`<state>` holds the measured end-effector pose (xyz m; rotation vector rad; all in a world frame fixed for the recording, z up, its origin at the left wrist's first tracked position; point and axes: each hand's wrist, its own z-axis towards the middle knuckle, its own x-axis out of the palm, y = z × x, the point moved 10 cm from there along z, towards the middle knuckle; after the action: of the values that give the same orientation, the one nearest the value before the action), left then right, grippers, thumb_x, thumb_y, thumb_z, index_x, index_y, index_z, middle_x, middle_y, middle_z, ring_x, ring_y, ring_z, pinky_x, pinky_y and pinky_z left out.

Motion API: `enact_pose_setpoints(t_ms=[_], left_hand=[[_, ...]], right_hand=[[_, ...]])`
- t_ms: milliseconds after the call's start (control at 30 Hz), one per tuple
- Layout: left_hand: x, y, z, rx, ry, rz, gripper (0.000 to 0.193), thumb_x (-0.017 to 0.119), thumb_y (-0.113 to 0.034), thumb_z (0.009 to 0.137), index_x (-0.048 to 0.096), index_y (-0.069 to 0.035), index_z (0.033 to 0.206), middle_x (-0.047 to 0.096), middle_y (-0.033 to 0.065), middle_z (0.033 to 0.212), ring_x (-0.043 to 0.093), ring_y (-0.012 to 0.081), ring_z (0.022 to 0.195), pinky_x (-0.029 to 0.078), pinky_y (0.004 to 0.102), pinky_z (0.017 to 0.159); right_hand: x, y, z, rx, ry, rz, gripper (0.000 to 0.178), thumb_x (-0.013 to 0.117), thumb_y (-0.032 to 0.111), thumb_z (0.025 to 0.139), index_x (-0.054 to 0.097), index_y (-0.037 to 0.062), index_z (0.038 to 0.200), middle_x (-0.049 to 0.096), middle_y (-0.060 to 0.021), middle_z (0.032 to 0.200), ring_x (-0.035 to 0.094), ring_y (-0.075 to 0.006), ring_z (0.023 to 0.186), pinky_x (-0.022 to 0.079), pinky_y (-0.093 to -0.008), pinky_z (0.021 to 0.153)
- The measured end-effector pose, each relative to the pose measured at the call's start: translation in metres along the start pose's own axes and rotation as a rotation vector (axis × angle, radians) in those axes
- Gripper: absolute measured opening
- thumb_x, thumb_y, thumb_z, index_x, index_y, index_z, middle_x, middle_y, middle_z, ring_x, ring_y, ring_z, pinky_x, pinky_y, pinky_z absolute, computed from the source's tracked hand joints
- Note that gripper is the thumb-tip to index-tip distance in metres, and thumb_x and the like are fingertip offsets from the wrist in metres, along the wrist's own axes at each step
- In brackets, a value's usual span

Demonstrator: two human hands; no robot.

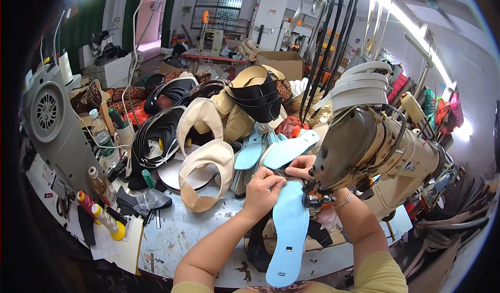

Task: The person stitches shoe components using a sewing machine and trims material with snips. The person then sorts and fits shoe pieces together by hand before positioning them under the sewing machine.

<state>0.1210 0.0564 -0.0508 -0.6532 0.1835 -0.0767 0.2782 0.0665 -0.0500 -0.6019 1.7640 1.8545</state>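
Note:
A light-blue shoe insole (pixel 288 230) lies lengthwise under the sewing machine head (pixel 354 142), its near end reaching past the table's front edge. My left hand (pixel 264 190) is closed in a pinch at the insole's far end, beside a small dark strip. Across from it, my right hand (pixel 301 167) is also closed, fingertips bent toward that strip; the machine head partly hides this hand. What exactly lies between the fingers is too small to make out. Just beyond my hands, another blue insole (pixel 291 149) rests on a pile, with a stack of blue insoles (pixel 250 152) to its left.
Beige upper pieces (pixel 207 173) and black strap bundles (pixel 159 142) crowd the table's left and back. Thread cones (pixel 112 222), a water bottle (pixel 100 131) and a grey fan-like housing (pixel 52 110) stand at left. Black straps (pixel 333 38) hang above; white strap pieces (pixel 362 84) top the machine.

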Motion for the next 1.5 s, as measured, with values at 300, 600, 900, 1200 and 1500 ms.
enact_pose_setpoints(t_ms=[300, 600, 900, 1200, 1500], left_hand=[[-0.002, 0.000, -0.001, -0.046, 0.002, -0.061, 0.007, 0.070, -0.008, 0.075, 0.067, -0.003, 0.078, 0.053, 0.0073, 0.073, 0.055, 0.0212, 0.066, 0.044, 0.0307, 0.059], [0.014, 0.061, 0.001, -0.531, 0.092, -0.427, 0.017, 0.067, -0.018, 0.084, 0.067, -0.001, 0.084, 0.052, -0.0010, 0.077, 0.050, 0.0067, 0.070, 0.041, 0.0216, 0.067], [0.006, 0.067, 0.017, -0.453, 0.155, -0.387, 0.016, 0.065, -0.015, 0.084, 0.067, 0.001, 0.085, 0.056, 0.0016, 0.080, 0.053, 0.0090, 0.069, 0.042, 0.0215, 0.064], [0.019, 0.065, 0.022, -0.443, 0.250, -0.438, 0.014, 0.062, -0.013, 0.086, 0.065, 0.001, 0.082, 0.053, 0.0007, 0.083, 0.050, 0.0081, 0.071, 0.040, 0.0209, 0.066], [0.026, 0.071, 0.016, -0.531, 0.225, -0.653, 0.015, 0.061, -0.014, 0.088, 0.063, 0.001, 0.084, 0.050, -0.0017, 0.080, 0.045, 0.0051, 0.065, 0.036, 0.0187, 0.060]], right_hand=[[-0.013, -0.009, -0.002, 0.008, -0.013, -0.104, 0.033, 0.064, 0.038, 0.085, 0.064, 0.0072, 0.071, 0.055, 0.0036, 0.061, 0.047, -0.0063, 0.059, 0.037, -0.0225, 0.051], [-0.056, -0.230, 0.028, 0.029, -0.116, 1.222, 0.028, 0.052, 0.029, 0.090, 0.056, 0.0054, 0.103, 0.061, -0.0052, 0.082, 0.058, -0.0183, 0.076, 0.049, -0.0293, 0.070], [-0.008, 0.001, 0.000, -0.182, 0.051, 0.005, 0.018, 0.064, 0.023, 0.085, 0.063, 0.0050, 0.089, 0.062, -0.0003, 0.077, 0.055, -0.0086, 0.072, 0.046, -0.0238, 0.066], [0.002, 0.034, -0.002, -0.275, 0.088, -0.147, 0.016, 0.071, 0.019, 0.080, 0.062, 0.0057, 0.081, 0.059, 0.0040, 0.070, 0.049, -0.0041, 0.063, 0.040, -0.0196, 0.056], [-0.009, 0.033, -0.007, -0.331, 0.038, -0.241, 0.022, 0.071, 0.018, 0.080, 0.058, 0.0045, 0.092, 0.060, 0.0025, 0.074, 0.053, -0.0061, 0.067, 0.043, -0.0199, 0.060]])
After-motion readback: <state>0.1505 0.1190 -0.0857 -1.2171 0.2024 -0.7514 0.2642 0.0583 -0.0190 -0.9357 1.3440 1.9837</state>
